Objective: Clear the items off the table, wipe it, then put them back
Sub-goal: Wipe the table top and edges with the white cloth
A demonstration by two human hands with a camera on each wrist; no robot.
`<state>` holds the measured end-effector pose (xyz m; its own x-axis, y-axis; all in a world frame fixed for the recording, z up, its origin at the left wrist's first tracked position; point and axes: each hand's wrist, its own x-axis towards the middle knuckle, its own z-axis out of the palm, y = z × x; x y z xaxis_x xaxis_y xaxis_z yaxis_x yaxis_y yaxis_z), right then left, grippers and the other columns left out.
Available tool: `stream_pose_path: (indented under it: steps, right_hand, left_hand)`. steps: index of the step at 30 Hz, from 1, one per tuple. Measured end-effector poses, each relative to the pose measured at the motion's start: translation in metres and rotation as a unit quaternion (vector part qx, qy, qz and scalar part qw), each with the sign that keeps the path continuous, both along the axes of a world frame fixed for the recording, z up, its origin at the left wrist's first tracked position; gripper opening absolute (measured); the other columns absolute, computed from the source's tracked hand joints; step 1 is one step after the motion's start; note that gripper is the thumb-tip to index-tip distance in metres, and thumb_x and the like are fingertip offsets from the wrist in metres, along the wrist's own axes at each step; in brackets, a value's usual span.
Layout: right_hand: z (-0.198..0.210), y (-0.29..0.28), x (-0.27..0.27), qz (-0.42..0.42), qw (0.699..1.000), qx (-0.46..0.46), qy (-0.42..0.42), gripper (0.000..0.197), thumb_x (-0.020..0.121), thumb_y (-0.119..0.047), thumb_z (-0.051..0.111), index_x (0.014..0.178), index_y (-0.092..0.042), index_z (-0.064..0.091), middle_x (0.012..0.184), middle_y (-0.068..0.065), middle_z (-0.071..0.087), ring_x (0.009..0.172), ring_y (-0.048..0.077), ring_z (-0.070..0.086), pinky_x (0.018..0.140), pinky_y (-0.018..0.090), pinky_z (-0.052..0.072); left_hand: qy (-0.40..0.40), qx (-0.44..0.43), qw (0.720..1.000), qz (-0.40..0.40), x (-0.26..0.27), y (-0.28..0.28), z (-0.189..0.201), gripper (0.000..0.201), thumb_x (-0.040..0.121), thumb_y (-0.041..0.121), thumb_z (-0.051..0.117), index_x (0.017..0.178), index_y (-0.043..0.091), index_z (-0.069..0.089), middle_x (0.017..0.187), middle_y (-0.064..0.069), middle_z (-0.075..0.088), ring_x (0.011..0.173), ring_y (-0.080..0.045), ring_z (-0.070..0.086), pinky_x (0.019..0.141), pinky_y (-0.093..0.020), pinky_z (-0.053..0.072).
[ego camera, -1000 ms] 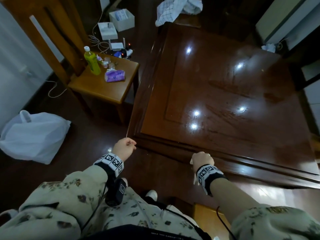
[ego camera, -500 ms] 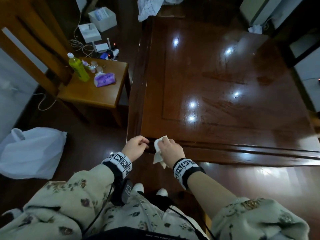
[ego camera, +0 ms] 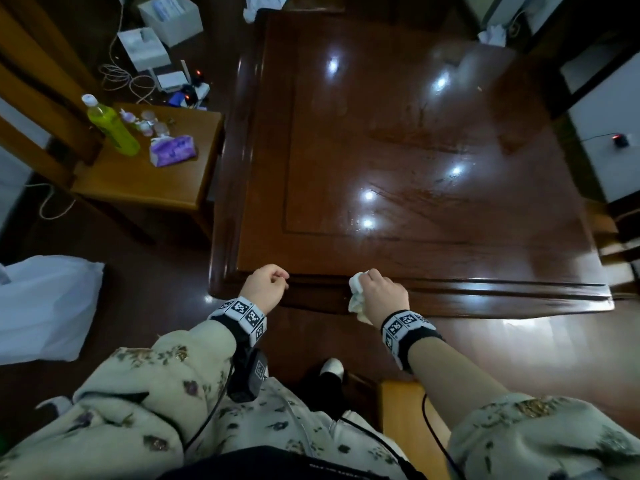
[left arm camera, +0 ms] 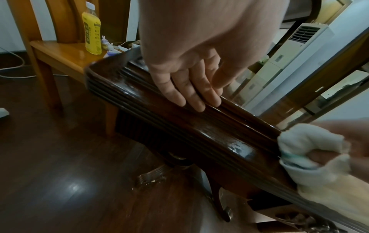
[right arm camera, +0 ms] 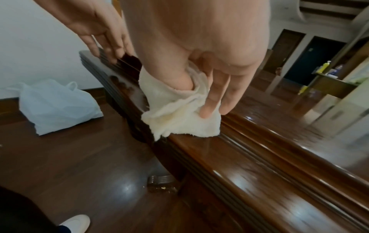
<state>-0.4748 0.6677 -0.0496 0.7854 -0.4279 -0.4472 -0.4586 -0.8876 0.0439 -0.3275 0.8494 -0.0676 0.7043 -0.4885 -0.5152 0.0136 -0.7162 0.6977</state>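
Note:
The dark wooden table (ego camera: pixel 415 140) stands bare and shiny with damp streaks. My right hand (ego camera: pixel 365 278) grips a crumpled white cloth (ego camera: pixel 356 296) and presses it on the table's near edge; the right wrist view shows the cloth (right arm camera: pixel 179 119) draped over the moulding under my fingers (right arm camera: pixel 209 102). My left hand (ego camera: pixel 280 277) rests on the same edge near the left corner, its fingers (left arm camera: pixel 191 97) fairly straight and holding nothing. A green bottle (ego camera: pixel 112 128), a purple tissue pack (ego camera: pixel 172 150) and small jars (ego camera: pixel 149 121) sit on a wooden chair (ego camera: pixel 138 188) left of the table.
A white plastic bag (ego camera: pixel 45 306) lies on the floor at my left. Boxes (ego camera: pixel 143 46) and cables (ego camera: pixel 121 77) clutter the floor behind the chair. A light wooden seat (ego camera: pixel 405 420) stands by my legs. White appliances (ego camera: pixel 602 109) line the right side.
My right hand slid the cloth left along the near edge to meet the left hand, then back right. The left hand stays near the corner.

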Motion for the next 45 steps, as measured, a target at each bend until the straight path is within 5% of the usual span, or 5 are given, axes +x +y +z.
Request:
stream_pose_path:
  steps: [11, 20, 25, 39, 45]
  right_hand:
    - [0.011, -0.06, -0.027, -0.035, 0.998, 0.019, 0.046, 0.032, 0.089, -0.013, 0.057, 0.12, -0.013, 0.049, 0.119, 0.003, 0.051, 0.104, 0.025, 0.06, 0.077, 0.031, 0.047]
    - [0.002, 0.032, 0.033, 0.076, 0.993, 0.069, -0.058, 0.024, 0.093, -0.012, 0.05, 0.116, -0.011, 0.057, 0.117, 0.008, 0.052, 0.098, 0.031, 0.062, 0.073, 0.038, 0.049]
    - [-0.011, 0.077, 0.052, 0.1, 0.988, 0.034, -0.11, 0.024, 0.077, -0.02, 0.07, 0.101, -0.017, 0.065, 0.102, 0.004, 0.064, 0.083, 0.025, 0.064, 0.065, 0.039, 0.047]
    - [-0.014, -0.013, -0.023, 0.086, 0.987, -0.033, -0.135, 0.028, 0.053, -0.017, 0.084, 0.079, -0.018, 0.072, 0.076, -0.002, 0.063, 0.054, 0.021, 0.059, 0.046, 0.031, 0.044]
    - [-0.018, -0.077, -0.067, 0.08, 0.983, -0.068, -0.151, 0.028, 0.048, -0.008, 0.083, 0.07, -0.019, 0.071, 0.07, -0.003, 0.062, 0.05, 0.02, 0.057, 0.046, 0.028, 0.046]
  left_hand:
    - [-0.032, 0.018, 0.998, 0.047, -0.013, -0.029, -0.003, 0.017, 0.093, 0.016, 0.05, 0.093, 0.025, 0.064, 0.086, 0.012, 0.067, 0.083, -0.022, 0.066, 0.064, -0.027, 0.048]
    - [-0.049, -0.005, 0.999, 0.022, -0.001, -0.014, 0.003, 0.019, 0.091, 0.015, 0.052, 0.085, 0.03, 0.062, 0.086, 0.009, 0.068, 0.085, -0.011, 0.062, 0.079, -0.031, 0.05]
    - [-0.051, -0.009, 0.998, 0.02, 0.014, 0.011, 0.005, 0.02, 0.092, 0.012, 0.052, 0.086, 0.028, 0.063, 0.084, 0.01, 0.068, 0.084, -0.007, 0.06, 0.07, -0.023, 0.043]
    - [-0.038, -0.039, 0.998, -0.025, -0.011, -0.032, 0.007, 0.022, 0.09, 0.015, 0.049, 0.084, 0.03, 0.062, 0.079, 0.008, 0.069, 0.077, -0.03, 0.068, 0.075, -0.047, 0.056]
    - [-0.042, -0.044, 0.998, -0.025, -0.034, -0.074, 0.003, 0.025, 0.09, 0.014, 0.049, 0.081, 0.033, 0.061, 0.077, 0.01, 0.07, 0.074, -0.017, 0.067, 0.076, -0.044, 0.056]
